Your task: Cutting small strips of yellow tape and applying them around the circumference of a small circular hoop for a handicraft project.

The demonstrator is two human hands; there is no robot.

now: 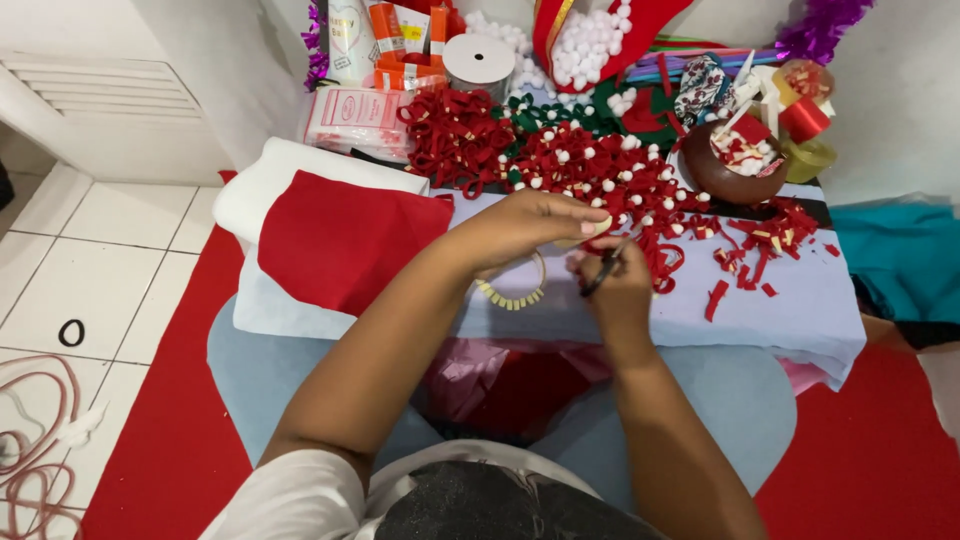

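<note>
Red felt loops [590, 165] crowd the surface [800, 300] at upper centre, too tangled to count. Your left hand [530, 225] pinches one pale strip [585, 232] at centre frame, mostly hidden; your right hand's [610, 280] grip closes on one pair of scissors [603, 268].

On show: 2 hands [535, 225], 1 pair of scissors [603, 270], 1 brown bowl [725, 170], 1 white ribbon spool [479, 62], 1 red felt sheet [340, 240].
</note>
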